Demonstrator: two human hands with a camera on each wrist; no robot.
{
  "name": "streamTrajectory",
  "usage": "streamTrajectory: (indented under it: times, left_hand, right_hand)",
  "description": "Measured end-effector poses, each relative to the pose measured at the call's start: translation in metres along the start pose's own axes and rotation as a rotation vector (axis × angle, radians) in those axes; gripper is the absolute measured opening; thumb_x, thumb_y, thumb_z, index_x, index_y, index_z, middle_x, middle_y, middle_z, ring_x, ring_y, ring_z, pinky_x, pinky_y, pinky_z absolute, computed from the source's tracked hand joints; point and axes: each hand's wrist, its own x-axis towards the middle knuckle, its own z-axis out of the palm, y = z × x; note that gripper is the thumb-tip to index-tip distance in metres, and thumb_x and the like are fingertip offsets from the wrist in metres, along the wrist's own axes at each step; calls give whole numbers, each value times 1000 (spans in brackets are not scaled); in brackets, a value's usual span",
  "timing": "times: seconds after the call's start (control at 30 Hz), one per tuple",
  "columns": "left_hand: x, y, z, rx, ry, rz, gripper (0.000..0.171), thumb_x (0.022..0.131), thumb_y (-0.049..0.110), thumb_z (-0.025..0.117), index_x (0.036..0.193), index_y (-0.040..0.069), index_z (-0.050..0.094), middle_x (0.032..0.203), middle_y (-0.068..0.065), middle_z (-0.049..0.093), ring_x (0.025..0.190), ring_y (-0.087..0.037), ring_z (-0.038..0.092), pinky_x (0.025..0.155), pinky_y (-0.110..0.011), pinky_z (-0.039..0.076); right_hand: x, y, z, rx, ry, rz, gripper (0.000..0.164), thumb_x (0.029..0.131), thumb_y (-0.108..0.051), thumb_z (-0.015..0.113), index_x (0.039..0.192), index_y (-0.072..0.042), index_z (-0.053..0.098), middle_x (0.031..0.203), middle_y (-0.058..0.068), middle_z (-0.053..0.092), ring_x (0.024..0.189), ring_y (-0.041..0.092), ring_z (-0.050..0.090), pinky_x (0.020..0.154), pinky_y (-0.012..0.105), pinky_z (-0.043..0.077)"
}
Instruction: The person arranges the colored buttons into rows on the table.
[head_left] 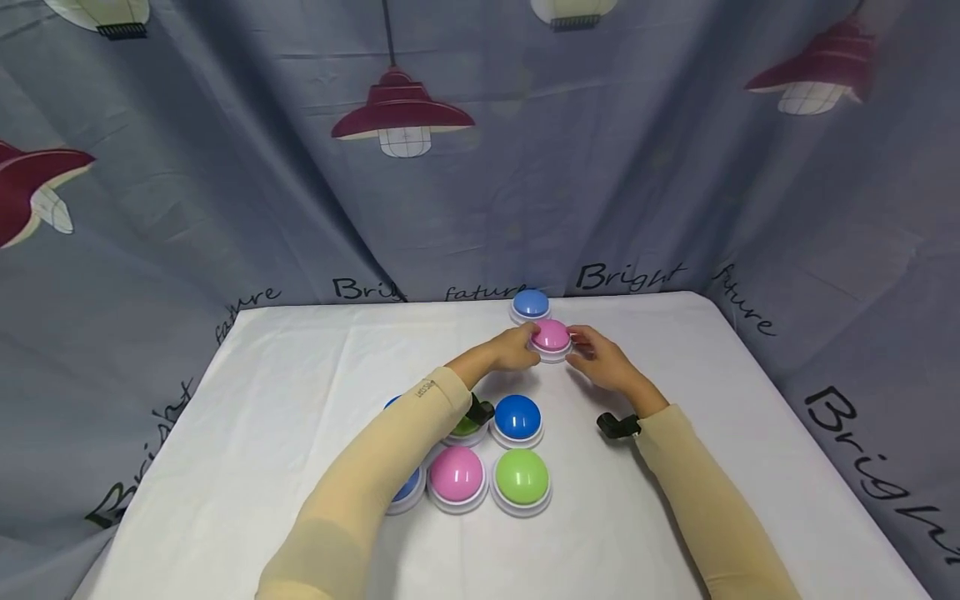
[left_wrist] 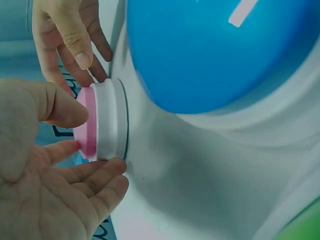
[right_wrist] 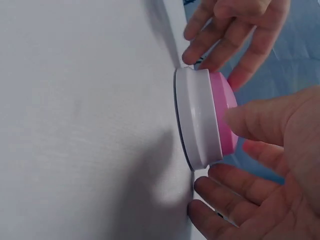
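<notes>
Toward the far side of the table, both hands flank a pink push button [head_left: 552,336] with a white round base. My left hand [head_left: 514,347] grips its left side, thumb and fingertips at the dome and base. On the other side my right hand [head_left: 602,358] has its fingers spread loosely, fingertips right at the rim. From the right wrist view, the right thumb [right_wrist: 250,119] overlaps the pink dome [right_wrist: 223,112]. Just behind stands a blue push button [head_left: 531,303], its front partly covered by the pink one.
Closer in, a blue button [head_left: 517,417], a green button [head_left: 522,477] and a pink button [head_left: 457,474] stand grouped on the white table [head_left: 600,533]. Several others there are partly hidden by the left sleeve [head_left: 375,467]. A printed curtain [head_left: 480,208] hangs behind the table.
</notes>
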Motion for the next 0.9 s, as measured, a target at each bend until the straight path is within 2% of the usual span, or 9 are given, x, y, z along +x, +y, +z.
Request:
streamTrajectory:
  times: [0.17, 0.3, 0.43, 0.57, 0.8, 0.9]
  left_hand:
    - [3, -6, 2, -20, 4, 22, 66, 97, 22, 57, 155, 8, 29, 155, -12, 38, 137, -26, 41, 110, -41, 36]
    - [1, -9, 1, -17, -3, 58, 65, 97, 20, 58, 154, 6, 31, 154, -12, 40, 135, -26, 43, 109, -38, 38]
    - [-4, -8, 1, -10, -5, 87, 61, 97, 17, 57, 152, 3, 35, 149, -12, 46, 123, -24, 51, 105, -33, 42]
    - [-14, -6, 3, 40, -21, 121, 57, 97, 17, 56, 150, 4, 38, 144, -11, 51, 113, -20, 54, 103, -28, 43]
    - [-34, 6, 11, 60, -79, 190, 55, 98, 15, 54, 150, 4, 39, 143, -12, 52, 127, -21, 51, 108, -30, 38]
    - [-41, 12, 14, 91, -99, 210, 53, 98, 14, 53, 149, 4, 41, 141, -13, 54, 126, -22, 52, 106, -31, 40]
  right_hand:
    - [5, -2, 4, 21, -13, 31, 58, 97, -6, 59, 150, -2, 36, 146, 25, 44, 134, 41, 43, 109, 52, 35]
    - [5, -5, 10, 21, -12, 68, 59, 98, -7, 58, 152, -2, 34, 150, 23, 41, 135, 40, 41, 109, 50, 35]
    - [-2, -10, 9, 7, -8, 43, 56, 97, -6, 59, 149, 1, 38, 147, 24, 44, 132, 41, 46, 107, 50, 38]
    - [-16, -12, 5, -21, -26, -5, 53, 96, -6, 60, 146, 4, 42, 144, 25, 47, 128, 41, 50, 105, 51, 41]
    - [-51, -12, -2, -4, -47, -57, 49, 95, -3, 61, 140, 10, 46, 137, 28, 53, 121, 42, 55, 101, 53, 44]
    - [-65, -14, -5, 5, -56, -63, 48, 95, -3, 62, 139, 10, 47, 136, 27, 54, 120, 41, 56, 99, 52, 45]
